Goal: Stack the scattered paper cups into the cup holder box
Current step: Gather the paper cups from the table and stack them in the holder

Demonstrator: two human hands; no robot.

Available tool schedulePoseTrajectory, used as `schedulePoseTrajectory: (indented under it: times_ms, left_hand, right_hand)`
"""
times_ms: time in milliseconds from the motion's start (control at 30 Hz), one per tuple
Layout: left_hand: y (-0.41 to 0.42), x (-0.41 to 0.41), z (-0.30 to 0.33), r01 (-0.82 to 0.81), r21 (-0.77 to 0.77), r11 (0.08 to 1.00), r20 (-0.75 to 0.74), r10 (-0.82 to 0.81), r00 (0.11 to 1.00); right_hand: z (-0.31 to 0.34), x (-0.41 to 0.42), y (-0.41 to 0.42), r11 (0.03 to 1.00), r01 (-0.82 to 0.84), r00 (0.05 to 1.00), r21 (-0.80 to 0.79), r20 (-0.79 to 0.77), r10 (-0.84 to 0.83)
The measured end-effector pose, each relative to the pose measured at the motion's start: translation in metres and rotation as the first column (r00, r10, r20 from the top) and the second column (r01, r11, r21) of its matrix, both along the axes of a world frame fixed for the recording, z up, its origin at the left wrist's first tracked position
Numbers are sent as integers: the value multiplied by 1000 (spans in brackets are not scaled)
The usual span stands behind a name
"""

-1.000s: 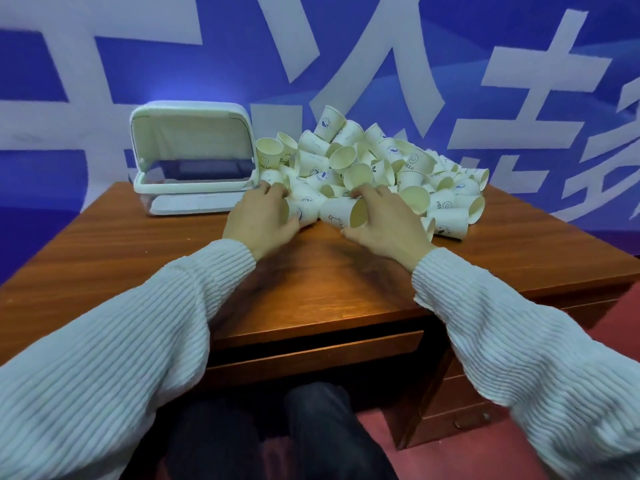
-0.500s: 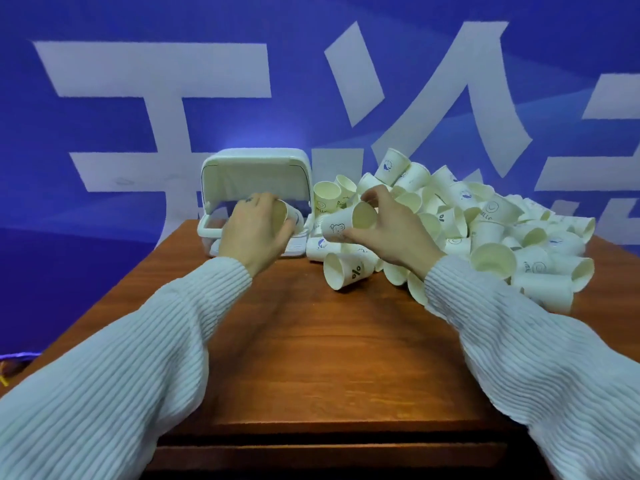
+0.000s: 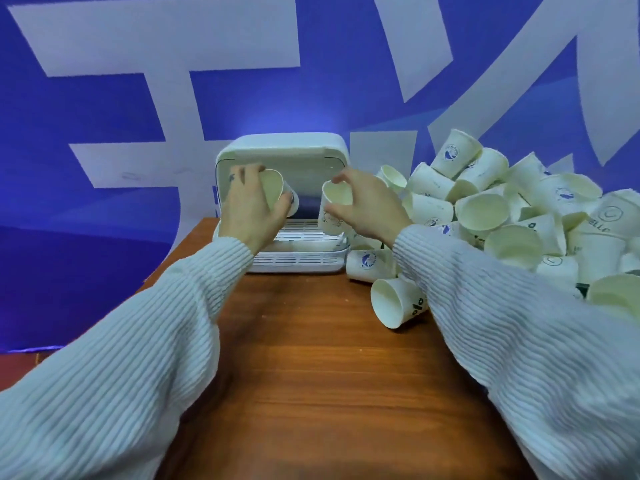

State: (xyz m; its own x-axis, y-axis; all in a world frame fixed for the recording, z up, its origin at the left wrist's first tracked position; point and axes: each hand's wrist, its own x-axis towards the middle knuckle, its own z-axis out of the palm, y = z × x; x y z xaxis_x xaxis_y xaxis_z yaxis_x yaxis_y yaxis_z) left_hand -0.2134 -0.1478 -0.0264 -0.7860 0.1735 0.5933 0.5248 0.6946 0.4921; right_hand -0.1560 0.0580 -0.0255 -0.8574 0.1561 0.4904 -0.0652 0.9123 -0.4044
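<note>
A white cup holder box (image 3: 298, 259) with its lid raised stands at the far left of the wooden table. My left hand (image 3: 249, 206) grips a paper cup (image 3: 277, 190) tilted sideways over the box's left half. My right hand (image 3: 367, 206) holds a second paper cup (image 3: 334, 207) by its rim, mouth up, over the box's right half. A big pile of scattered paper cups (image 3: 519, 216) lies to the right of the box.
Two loose cups (image 3: 398, 301) lie on their sides just right of the box's front corner, by my right sleeve. The brown table (image 3: 311, 375) stretches toward me. A blue wall with white lettering (image 3: 138, 98) rises right behind the box.
Both hands picked a cup from the pile and carried it left to the open box. The view moved in closer to the box.
</note>
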Motion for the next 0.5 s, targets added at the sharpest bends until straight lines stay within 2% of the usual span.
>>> schedulePoseTrajectory:
  times_ms: [200,300,433,500]
  left_hand:
    - [-18,-8,-12,2,27,1000,51,-3,999]
    - [-19,0,-16,57,32,998,-18,-57,998]
    - [-17,4,-4,120,6,993,-67,-120,991]
    - [-14,1,-1,156,-1,988,-69,-156,985]
  right_hand:
    - [-16,-23,-23,984,-69,986,164,160,43]
    - [-24,-21,-26,969,-39,975,245,220,-16]
    - [-23,-14,-32,973,-77,930,217,367,-8]
    - [-16,-8,-34,991,-53,953,119,303,15]
